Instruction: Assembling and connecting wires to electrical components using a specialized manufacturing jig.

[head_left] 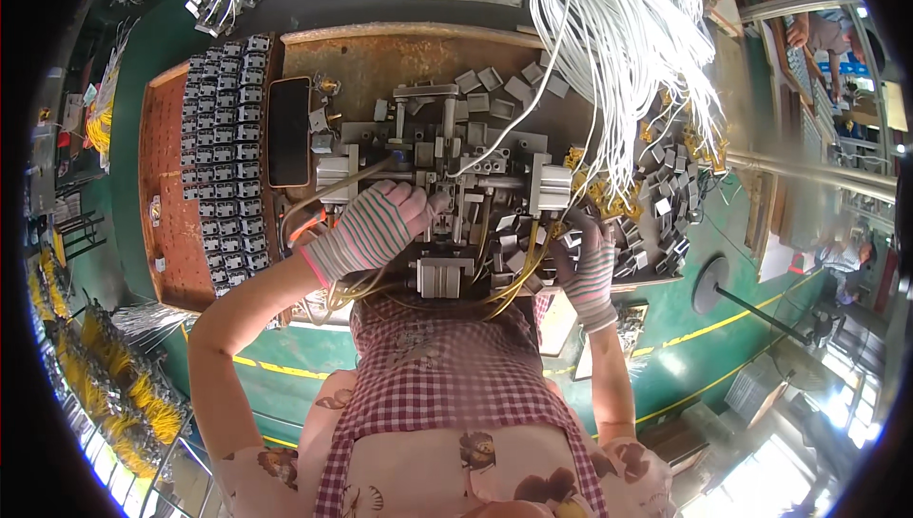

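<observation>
My left hand (378, 221) is at the metal fixture (443, 152) in the middle of the surface (371, 54), fingers bent in close together; I cannot tell whether they pinch a part. My right hand (585, 266) is low beside the loose silver pieces (666, 202), and whether it holds one I cannot tell either. A white wire (514, 126) runs down to the fixture, so I judge one piece is midway through. Close-set columns of black-and-silver parts (224, 133) in the red tray (167, 223) on my left look done, while the loose pieces and the thick bundle of white wires (618, 38) on my right seem left to do. A dark flat slab (290, 133) lies between tray and fixture; yellow hoses (526, 275) loop near my apron (447, 356), and the wires hang over the right side, somewhat in the way
</observation>
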`<state>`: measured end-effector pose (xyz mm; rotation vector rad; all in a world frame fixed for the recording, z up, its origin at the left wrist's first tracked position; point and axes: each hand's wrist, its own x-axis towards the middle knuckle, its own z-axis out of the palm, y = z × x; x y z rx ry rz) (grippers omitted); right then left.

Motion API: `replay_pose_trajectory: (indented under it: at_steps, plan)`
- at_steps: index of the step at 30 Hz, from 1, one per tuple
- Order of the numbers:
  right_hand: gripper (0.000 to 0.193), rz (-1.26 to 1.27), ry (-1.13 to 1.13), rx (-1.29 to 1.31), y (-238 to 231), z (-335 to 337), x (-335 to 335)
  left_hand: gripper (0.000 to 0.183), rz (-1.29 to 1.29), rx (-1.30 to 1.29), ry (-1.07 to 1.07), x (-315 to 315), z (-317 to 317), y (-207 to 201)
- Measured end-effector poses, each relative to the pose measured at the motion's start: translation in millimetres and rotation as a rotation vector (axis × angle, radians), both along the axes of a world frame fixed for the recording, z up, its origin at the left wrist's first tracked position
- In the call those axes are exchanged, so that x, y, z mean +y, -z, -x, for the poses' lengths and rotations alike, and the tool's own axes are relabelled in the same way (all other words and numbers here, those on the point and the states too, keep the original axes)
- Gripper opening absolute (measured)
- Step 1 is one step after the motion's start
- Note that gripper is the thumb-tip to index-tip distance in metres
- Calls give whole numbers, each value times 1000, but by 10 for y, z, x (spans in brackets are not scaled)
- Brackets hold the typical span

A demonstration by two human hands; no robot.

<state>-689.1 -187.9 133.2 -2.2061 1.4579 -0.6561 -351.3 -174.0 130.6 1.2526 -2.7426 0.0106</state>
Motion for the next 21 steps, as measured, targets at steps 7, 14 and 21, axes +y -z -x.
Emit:
replay_pose_trajectory:
  at_steps: [7,14,21]
  plan:
    - [48,16,-45,-2,-214,20,18,44,-55,-18,-33,90,15,73]
    - [49,-40,-99,-17,-746,-207,238,40,-196,-59,-90,62,16,-128]
    - [23,-519,-403,-719,-646,-264,25,49,-635,956,-338,5,194,-444]
